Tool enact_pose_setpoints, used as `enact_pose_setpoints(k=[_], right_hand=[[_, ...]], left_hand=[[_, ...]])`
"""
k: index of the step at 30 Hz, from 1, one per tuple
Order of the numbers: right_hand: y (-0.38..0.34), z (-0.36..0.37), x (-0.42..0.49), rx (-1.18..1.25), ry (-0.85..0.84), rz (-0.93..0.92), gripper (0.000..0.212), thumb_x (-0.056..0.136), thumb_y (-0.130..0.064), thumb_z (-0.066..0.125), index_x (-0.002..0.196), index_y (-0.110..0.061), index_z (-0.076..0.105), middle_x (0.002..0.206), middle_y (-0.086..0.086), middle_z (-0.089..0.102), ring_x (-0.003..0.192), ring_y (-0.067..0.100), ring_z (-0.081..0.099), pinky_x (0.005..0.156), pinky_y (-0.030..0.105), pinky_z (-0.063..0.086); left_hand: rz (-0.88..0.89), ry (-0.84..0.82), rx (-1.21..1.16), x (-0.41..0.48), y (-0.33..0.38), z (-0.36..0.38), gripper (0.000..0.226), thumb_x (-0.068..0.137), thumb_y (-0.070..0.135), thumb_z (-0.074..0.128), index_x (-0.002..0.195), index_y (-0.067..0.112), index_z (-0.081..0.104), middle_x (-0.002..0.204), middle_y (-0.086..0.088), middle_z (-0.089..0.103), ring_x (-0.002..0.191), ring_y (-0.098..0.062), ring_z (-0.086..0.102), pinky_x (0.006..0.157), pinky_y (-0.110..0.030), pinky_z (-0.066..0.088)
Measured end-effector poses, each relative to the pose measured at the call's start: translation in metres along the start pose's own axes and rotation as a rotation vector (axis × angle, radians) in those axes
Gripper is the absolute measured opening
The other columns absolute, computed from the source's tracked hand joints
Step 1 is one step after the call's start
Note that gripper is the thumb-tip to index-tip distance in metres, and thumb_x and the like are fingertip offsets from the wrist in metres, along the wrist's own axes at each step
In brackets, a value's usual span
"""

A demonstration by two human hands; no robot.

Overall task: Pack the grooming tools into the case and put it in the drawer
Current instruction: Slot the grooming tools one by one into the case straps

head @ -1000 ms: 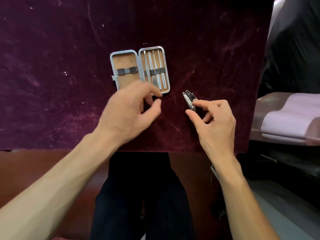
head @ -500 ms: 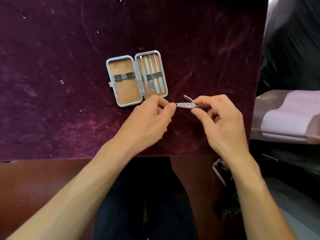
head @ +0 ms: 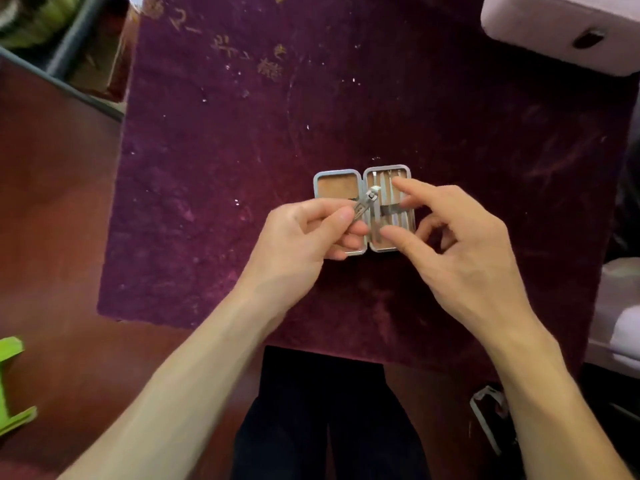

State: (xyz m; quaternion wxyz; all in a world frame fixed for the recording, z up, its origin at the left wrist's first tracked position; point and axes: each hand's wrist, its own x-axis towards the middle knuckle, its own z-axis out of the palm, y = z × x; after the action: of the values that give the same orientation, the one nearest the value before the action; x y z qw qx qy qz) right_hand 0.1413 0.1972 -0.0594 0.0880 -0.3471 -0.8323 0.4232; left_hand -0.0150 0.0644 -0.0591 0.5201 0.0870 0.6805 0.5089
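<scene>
A small metal case [head: 337,175] lies open on the purple velvet cloth [head: 214,188], with tan lining in both halves. Its right half holds several slim steel tools [head: 398,218] under a dark strap. My left hand [head: 304,233] pinches a small silver nail clipper [head: 365,202] between thumb and fingers, held just above the hinge of the case. My right hand [head: 460,247] hovers over the right half with fingers spread and nothing in it. The lower part of the left half is hidden by my left hand.
The cloth covers a dark red wooden table [head: 59,237]. A pale pink box [head: 561,26] sits at the far right corner, more pink items [head: 620,317] at the right edge. A green object [head: 10,382] is at the left, a metal bracket [head: 488,410] low right.
The nail clipper passed from my right hand to my left hand. Both hands moved up over the open case. The camera view shifted, showing more of the table.
</scene>
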Motion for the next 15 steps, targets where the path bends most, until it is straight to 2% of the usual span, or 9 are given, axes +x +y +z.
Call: enact_pose_setpoints(k=[3, 6, 10, 13, 15], right_hand=[[-0.013, 0.019, -0.008, 0.167, 0.051, 0.119, 0.030, 0.091, -0.031, 0.082, 0.121, -0.029, 0.079, 0.098, -0.014, 0.075, 0.075, 0.008, 0.066, 0.068, 0.009, 0.046], [-0.030, 0.040, -0.016, 0.296, 0.022, 0.206, 0.024, 0.090, -0.042, 0.079, 0.113, -0.036, 0.082, 0.096, -0.016, 0.078, 0.075, 0.007, 0.068, 0.065, 0.014, 0.051], [-0.038, 0.057, -0.018, 0.352, 0.020, 0.243, 0.015, 0.095, -0.033, 0.079, 0.108, -0.041, 0.083, 0.098, -0.014, 0.079, 0.076, 0.011, 0.069, 0.066, 0.025, 0.056], [-0.037, 0.061, -0.018, 0.342, 0.059, 0.274, 0.018, 0.094, -0.034, 0.081, 0.111, -0.037, 0.083, 0.097, -0.013, 0.078, 0.073, 0.003, 0.067, 0.065, 0.014, 0.052], [-0.037, 0.061, -0.017, 0.337, 0.067, 0.277, 0.018, 0.093, -0.035, 0.081, 0.112, -0.037, 0.082, 0.096, -0.012, 0.077, 0.072, 0.002, 0.067, 0.065, 0.013, 0.052]], left_hand=[[0.000, 0.187, -0.200, -0.009, -0.008, -0.002, 0.019, 0.105, 0.018, 0.058, 0.113, 0.020, 0.075, 0.099, 0.001, 0.082, 0.087, -0.006, 0.076, 0.071, -0.014, 0.056], [0.014, 0.254, -0.281, -0.018, -0.017, 0.000, 0.022, 0.105, 0.016, 0.057, 0.118, 0.017, 0.075, 0.105, -0.001, 0.081, 0.095, -0.012, 0.078, 0.077, -0.017, 0.058], [0.049, 0.294, -0.348, -0.026, -0.025, 0.006, 0.023, 0.105, 0.014, 0.057, 0.119, 0.014, 0.074, 0.107, -0.006, 0.081, 0.100, -0.019, 0.078, 0.081, -0.022, 0.060], [0.073, 0.302, -0.348, -0.029, -0.029, 0.008, 0.021, 0.104, 0.014, 0.059, 0.119, 0.014, 0.074, 0.104, -0.005, 0.081, 0.099, -0.018, 0.079, 0.080, -0.021, 0.060], [0.087, 0.300, -0.312, -0.030, -0.031, 0.009, 0.020, 0.103, 0.014, 0.061, 0.118, 0.014, 0.074, 0.103, -0.003, 0.082, 0.098, -0.017, 0.079, 0.080, -0.021, 0.061]])
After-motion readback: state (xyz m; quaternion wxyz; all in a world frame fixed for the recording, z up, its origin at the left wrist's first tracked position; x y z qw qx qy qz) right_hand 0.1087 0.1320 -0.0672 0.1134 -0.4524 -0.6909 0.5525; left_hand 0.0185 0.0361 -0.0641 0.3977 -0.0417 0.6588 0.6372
